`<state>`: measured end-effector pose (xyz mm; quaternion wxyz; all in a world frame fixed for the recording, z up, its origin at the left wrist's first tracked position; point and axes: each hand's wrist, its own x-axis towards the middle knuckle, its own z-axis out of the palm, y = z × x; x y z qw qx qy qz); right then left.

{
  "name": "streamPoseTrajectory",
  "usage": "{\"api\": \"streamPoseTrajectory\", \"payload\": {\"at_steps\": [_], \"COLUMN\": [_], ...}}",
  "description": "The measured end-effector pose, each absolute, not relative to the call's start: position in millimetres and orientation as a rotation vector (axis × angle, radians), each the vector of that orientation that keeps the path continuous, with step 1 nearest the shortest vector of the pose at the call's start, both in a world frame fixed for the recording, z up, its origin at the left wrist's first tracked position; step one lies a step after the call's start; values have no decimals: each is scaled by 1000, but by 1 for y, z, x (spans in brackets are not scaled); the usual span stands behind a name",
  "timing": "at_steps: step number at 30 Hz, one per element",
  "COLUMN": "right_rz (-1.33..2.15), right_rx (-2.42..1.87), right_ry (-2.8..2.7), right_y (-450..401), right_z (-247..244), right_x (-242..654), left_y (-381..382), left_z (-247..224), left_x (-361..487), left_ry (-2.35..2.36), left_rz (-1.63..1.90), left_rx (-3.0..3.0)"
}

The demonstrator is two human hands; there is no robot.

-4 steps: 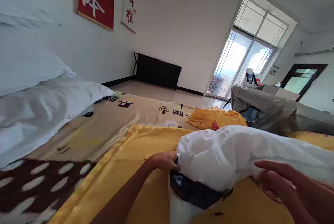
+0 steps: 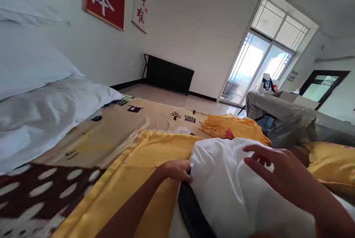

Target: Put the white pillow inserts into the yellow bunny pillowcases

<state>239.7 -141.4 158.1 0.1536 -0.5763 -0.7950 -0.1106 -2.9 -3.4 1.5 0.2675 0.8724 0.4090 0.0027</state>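
My left hand (image 2: pixel 177 170) pinches the edge of a white, puffy pillow-like item (image 2: pixel 227 179) at its left corner. A dark band (image 2: pixel 191 208) runs down beside the white item, just below those fingers. Over the white item's right part, my right hand (image 2: pixel 267 162) has its fingers spread and bent, with nothing between them. Beneath the white item lies a smooth yellow cloth (image 2: pixel 133 171).
White pillows (image 2: pixel 47 112) lie on the left of the patterned bedsheet (image 2: pixel 155 114). Crumpled orange cloth (image 2: pixel 235 127) is beyond the white item. A yellow pillow (image 2: pixel 332 160) and plastic-covered furniture (image 2: pixel 291 119) stand at the right.
My right hand has moved up and left, and its fingers have spread. The white item's right part has shifted down and bulges nearer. My left hand keeps its grip.
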Motion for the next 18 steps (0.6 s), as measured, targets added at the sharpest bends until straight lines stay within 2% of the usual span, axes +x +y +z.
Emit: {"api": "streamPoseTrajectory", "payload": {"at_steps": [5,8,14,18], "right_rz": [-246,-207,-80,62], "right_rx": [-1788,-1855,-1778,-1690], "right_ry": [-2560,-2557,-2570,-2605], "right_y": [-50,5,67,78], "right_z": [184,178,105,43], "right_x": [238,240,206,183], "left_y": [-19,-35,-65,-73], "left_z": [14,23,42,56], "left_x": [1,6,8,2], "left_ry": [1189,1245,1230,1697], "left_rz": [-35,-71,-102,-22], "left_rx": [2415,2480,2557,2473]}}
